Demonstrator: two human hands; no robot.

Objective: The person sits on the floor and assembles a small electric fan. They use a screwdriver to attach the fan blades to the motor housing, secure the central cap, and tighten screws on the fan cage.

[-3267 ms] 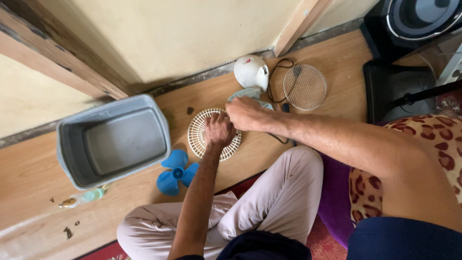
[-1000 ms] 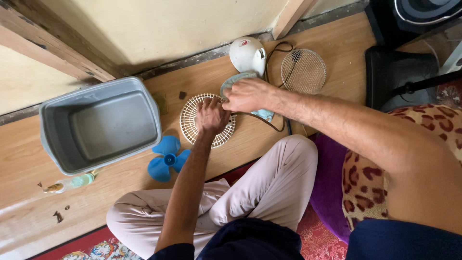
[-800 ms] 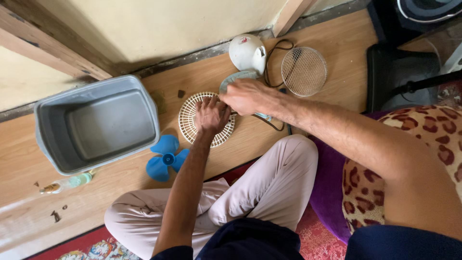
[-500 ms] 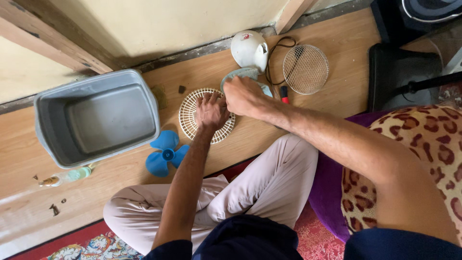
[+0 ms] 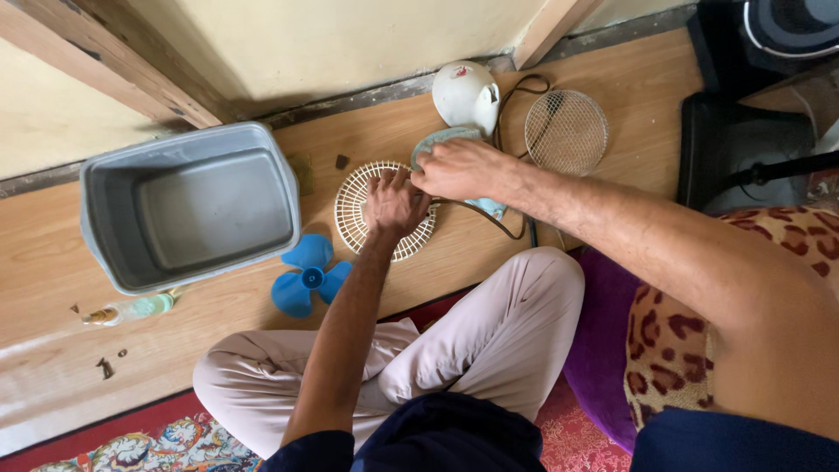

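A white grille [image 5: 363, 210] is pinned flat on the wooden floor [image 5: 218, 341] by the left hand [image 5: 395, 203], fingers spread. The right hand [image 5: 459, 169] is clenched at the grille's far edge, just beside a teal cloth [image 5: 483, 206]. Bare floor is left between a grey tub [image 5: 192, 210], a blue blade [image 5: 306, 275] and the wall [image 5: 350, 35].
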